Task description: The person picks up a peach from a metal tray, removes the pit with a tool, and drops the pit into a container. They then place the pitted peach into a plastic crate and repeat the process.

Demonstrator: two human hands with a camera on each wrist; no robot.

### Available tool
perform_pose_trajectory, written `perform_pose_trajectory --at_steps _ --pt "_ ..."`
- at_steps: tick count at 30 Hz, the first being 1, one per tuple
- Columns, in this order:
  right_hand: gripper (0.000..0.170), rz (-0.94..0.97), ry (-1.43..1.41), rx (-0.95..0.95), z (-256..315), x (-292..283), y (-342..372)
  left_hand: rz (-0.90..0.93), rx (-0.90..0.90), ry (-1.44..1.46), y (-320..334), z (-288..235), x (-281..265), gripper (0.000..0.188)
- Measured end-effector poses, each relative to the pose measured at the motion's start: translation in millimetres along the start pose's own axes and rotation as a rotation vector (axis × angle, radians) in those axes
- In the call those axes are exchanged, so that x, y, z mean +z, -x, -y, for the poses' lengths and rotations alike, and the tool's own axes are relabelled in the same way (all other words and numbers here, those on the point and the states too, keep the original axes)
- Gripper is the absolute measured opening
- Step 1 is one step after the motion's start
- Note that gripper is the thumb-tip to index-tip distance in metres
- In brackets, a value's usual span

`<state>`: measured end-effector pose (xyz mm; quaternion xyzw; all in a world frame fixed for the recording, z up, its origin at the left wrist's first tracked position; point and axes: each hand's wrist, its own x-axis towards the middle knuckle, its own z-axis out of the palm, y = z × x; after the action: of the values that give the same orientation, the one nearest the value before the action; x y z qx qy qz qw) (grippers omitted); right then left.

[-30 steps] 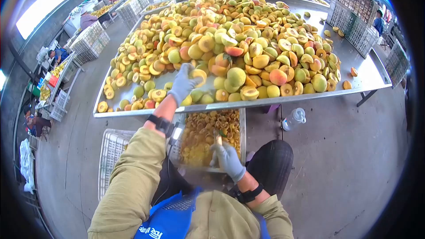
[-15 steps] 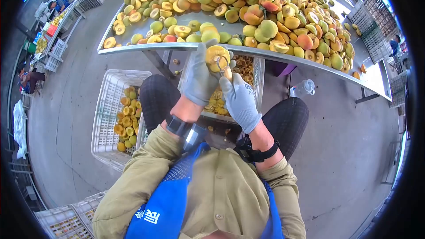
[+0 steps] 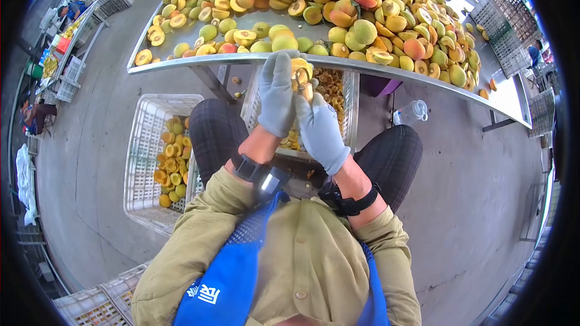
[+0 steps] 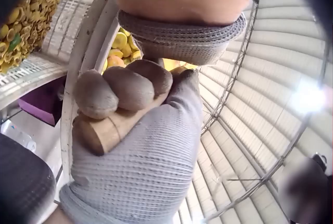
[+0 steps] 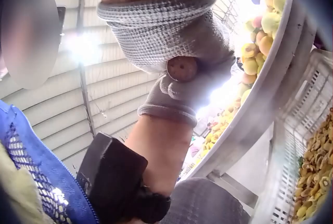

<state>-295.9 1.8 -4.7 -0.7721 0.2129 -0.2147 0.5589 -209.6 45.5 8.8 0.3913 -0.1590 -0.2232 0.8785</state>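
My gloved left hand (image 3: 276, 96) holds a cut yellow peach half (image 3: 300, 64) just in front of the table edge, cut face toward me. In my gloved right hand (image 3: 325, 133) is a pitting tool with a short wooden handle (image 3: 307, 92); its thin metal loop lies at the middle of the peach half. The left wrist view shows the right-hand fingers curled round that wooden handle (image 4: 104, 133). From the right wrist, only the round butt of the handle (image 5: 182, 69) shows below the glove; the peach half is hidden there.
A metal table (image 3: 175, 66) bears a big heap of halved and whole peaches (image 3: 338, 12). Beneath its edge stands a crate (image 3: 351, 111) of pits and scraps. At my left is a white crate (image 3: 142, 163) with pitted halves. A clear plastic jug (image 3: 411, 112) stands right.
My left hand came back from the heap with a peach half, and my right hand rose to meet it with the pitting tool. Since then both hands have shifted only slightly.
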Motion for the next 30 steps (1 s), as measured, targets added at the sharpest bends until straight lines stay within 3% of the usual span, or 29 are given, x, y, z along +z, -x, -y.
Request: perform_pose_trajectory --at_steps 8,11,14,18,21,24,26,27,28,29,30 --pt "0.028 0.056 -0.077 0.039 -8.1 3.6 -4.5 -0.037 0.037 -0.089 -3.9 10.5 -7.8 0.027" --pt "0.028 0.204 -0.356 0.275 10.8 -9.4 -2.3 -0.037 0.029 -0.091 -4.7 9.9 -5.7 0.028" --pt "0.028 0.323 -0.514 0.351 21.9 -21.6 -1.6 -0.002 0.026 -0.131 -5.3 6.5 -7.4 0.029" --pt "0.03 0.343 -0.482 0.329 19.3 -19.4 -4.2 0.048 0.078 -0.239 -6.3 9.3 -15.6 0.03" --pt "0.033 0.317 -0.429 0.308 16.4 -13.8 -5.4 -0.022 0.098 -0.262 -5.8 10.2 -11.9 0.03" --pt "0.034 0.394 -0.568 0.382 19.3 -20.9 -9.4 0.018 0.25 -0.453 -14.0 11.8 -22.2 0.028" --pt "0.036 0.441 -0.725 0.446 20.2 -27.2 -10.3 0.006 0.368 -0.754 -13.9 7.2 -31.7 0.028" --pt "0.036 0.396 -0.61 0.473 20.2 -22.8 -12.4 0.016 0.432 -0.882 -16.2 5.8 -34.4 0.029" --pt "0.025 0.487 -0.047 -0.043 -1.8 -14.9 -18.0 -0.036 0.321 -0.698 -15.5 11.9 -33.7 0.024" --pt "0.016 0.286 0.531 -0.527 -25.0 -7.3 -25.3 -0.103 0.226 -0.505 -16.3 19.2 -33.1 0.019" --pt "0.009 0.0 0.386 -0.534 -34.8 8.5 -26.0 0.048 0.12 -0.21 -39.3 35.2 -65.8 0.017"
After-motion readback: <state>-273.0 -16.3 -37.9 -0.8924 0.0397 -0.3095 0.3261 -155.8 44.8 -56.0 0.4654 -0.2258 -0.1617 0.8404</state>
